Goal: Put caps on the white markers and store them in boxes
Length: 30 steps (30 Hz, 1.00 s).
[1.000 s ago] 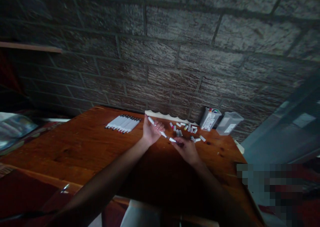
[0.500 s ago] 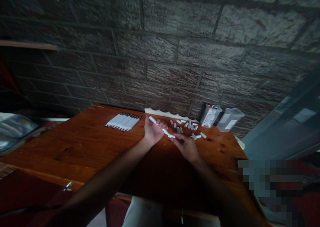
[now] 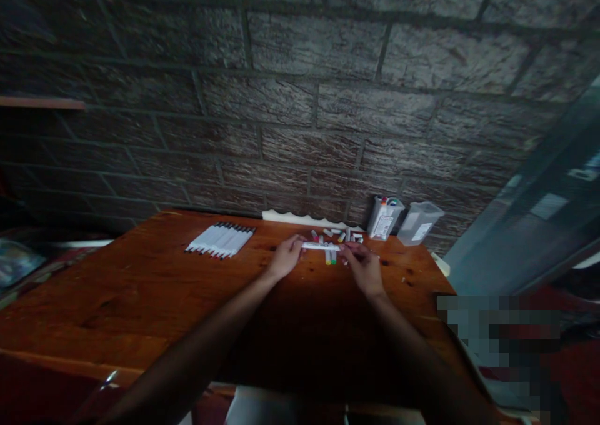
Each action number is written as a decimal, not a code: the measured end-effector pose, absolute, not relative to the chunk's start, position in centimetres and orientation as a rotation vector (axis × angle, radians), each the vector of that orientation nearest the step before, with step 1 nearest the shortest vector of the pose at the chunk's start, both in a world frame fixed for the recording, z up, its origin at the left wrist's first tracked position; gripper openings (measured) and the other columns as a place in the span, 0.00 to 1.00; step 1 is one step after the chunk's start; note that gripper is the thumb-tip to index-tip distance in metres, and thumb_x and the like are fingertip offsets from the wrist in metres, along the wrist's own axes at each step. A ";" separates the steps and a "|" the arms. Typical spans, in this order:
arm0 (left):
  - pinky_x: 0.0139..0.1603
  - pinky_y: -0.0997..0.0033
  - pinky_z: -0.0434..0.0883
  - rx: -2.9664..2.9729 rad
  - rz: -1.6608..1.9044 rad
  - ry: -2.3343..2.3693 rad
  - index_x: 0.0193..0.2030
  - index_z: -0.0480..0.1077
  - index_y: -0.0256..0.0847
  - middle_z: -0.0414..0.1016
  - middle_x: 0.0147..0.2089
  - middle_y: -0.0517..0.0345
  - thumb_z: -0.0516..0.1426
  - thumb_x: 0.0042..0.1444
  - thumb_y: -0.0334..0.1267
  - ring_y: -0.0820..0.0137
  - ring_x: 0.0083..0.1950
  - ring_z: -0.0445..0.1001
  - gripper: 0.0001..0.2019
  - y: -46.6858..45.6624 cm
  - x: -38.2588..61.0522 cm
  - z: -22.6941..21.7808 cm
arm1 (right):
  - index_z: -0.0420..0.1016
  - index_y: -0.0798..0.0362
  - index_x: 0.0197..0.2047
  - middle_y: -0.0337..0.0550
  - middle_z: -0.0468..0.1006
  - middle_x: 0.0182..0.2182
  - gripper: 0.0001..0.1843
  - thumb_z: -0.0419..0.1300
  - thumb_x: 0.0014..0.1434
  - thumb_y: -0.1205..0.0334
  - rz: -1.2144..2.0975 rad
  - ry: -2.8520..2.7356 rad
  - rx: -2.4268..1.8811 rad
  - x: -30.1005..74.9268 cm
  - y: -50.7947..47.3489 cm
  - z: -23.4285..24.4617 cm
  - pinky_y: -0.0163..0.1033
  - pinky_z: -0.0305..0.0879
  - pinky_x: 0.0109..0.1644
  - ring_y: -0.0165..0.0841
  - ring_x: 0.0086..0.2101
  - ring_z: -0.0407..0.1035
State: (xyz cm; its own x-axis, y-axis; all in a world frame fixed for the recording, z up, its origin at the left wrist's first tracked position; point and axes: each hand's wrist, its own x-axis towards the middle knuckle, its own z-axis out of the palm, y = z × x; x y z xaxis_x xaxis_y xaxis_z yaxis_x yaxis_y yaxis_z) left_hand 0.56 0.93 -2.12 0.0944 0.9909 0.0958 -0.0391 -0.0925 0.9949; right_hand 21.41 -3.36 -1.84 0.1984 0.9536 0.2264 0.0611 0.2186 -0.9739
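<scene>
A white marker (image 3: 321,247) lies level between my two hands above the wooden table. The fingers of my left hand (image 3: 287,257) are closed on its left end. At its right end my right hand (image 3: 363,265) pinches it with thumb and fingers; the tip there is hidden. Behind and just under the marker lie several loose marker caps (image 3: 341,236), white or grey with coloured ends. A row of white markers (image 3: 221,240) with dark ends is laid side by side to the left of my left hand.
Toward the back right stand a clear plastic box (image 3: 385,219) with markers in it and a second clear box (image 3: 420,224). A pale wavy-edged strip (image 3: 304,219) runs along the table's (image 3: 140,287) back edge, against the brick wall (image 3: 290,112).
The marker has turned from slanting across my open left palm to level, with a hand at each end. My left fingers have closed on it. The view has shifted slightly.
</scene>
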 end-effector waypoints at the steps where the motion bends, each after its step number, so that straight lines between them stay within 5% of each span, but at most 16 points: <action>1: 0.28 0.77 0.59 1.529 1.203 1.089 0.30 0.69 0.35 0.66 0.24 0.61 0.54 0.61 0.39 0.75 0.25 0.63 0.11 0.6 0.6 -2.1 | 0.77 0.59 0.41 0.48 0.80 0.32 0.30 0.67 0.45 0.41 0.898 -1.156 -1.157 21.6 -3.2 -1.8 0.35 0.67 0.33 0.31 0.28 0.70; 7: 0.32 0.75 0.57 2.257 0.818 0.943 0.32 0.70 0.37 0.67 0.27 0.60 0.49 0.66 0.48 0.74 0.29 0.64 0.19 -1.4 1.0 -1.5 | 0.79 0.58 0.40 0.42 0.77 0.27 0.28 0.68 0.44 0.42 1.011 -1.153 -1.131 21.9 -3.2 -1.3 0.32 0.62 0.28 0.27 0.25 0.65; 14: 0.40 0.75 0.62 2.164 0.770 0.803 0.46 0.69 0.38 0.70 0.36 0.57 0.48 0.66 0.46 0.73 0.36 0.67 0.15 -1.5 1.2 -1.8 | 0.79 0.57 0.32 0.39 0.73 0.22 0.22 0.64 0.51 0.43 0.923 -1.354 -1.095 21.9 -4.2 -0.3 0.32 0.55 0.28 0.25 0.23 0.60; 19: 0.36 0.76 0.62 1.780 0.823 0.676 0.48 0.67 0.37 0.67 0.36 0.57 0.57 0.59 0.46 0.74 0.34 0.64 0.16 -1.6 1.8 -1.6 | 0.76 0.57 0.31 0.37 0.68 0.18 0.30 0.53 0.58 0.36 0.807 -1.353 -1.120 22.7 -3.9 0.1 0.32 0.52 0.25 0.24 0.20 0.57; 22: 0.29 0.77 0.58 1.396 0.904 0.626 0.38 0.66 0.36 0.60 0.28 0.61 0.60 0.54 0.54 0.76 0.27 0.58 0.20 -1.5 1.7 -0.5 | 0.76 0.57 0.37 0.37 0.68 0.18 0.35 0.50 0.56 0.31 0.804 -1.247 -1.174 23.6 -3.3 0.1 0.33 0.53 0.26 0.25 0.19 0.57; 26: 0.28 0.73 0.60 1.099 0.959 0.497 0.21 0.56 0.38 0.55 0.24 0.59 0.44 0.52 0.73 0.75 0.24 0.56 0.35 -1.4 0.8 0.9 | 0.77 0.59 0.37 0.38 0.67 0.17 0.39 0.49 0.55 0.28 0.771 -1.200 -1.256 24.1 -2.7 -0.6 0.34 0.54 0.26 0.27 0.19 0.57; 30: 0.30 0.70 0.62 1.044 0.988 0.499 0.17 0.55 0.39 0.54 0.23 0.57 0.35 0.49 0.78 0.73 0.25 0.56 0.39 -1.3 0.3 1.5 | 0.78 0.59 0.38 0.39 0.69 0.18 0.36 0.49 0.57 0.32 0.697 -1.326 -1.279 23.7 -2.9 -1.3 0.33 0.57 0.30 0.28 0.22 0.62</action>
State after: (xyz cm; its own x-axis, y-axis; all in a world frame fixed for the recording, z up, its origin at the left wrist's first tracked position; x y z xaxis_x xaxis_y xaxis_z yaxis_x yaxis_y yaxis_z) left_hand 0.33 -1.33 1.49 0.4971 0.8624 0.0960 -0.4345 0.1517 0.8878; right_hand 23.71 -2.85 -1.34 0.1965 0.9330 0.3014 0.2808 0.2410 -0.9290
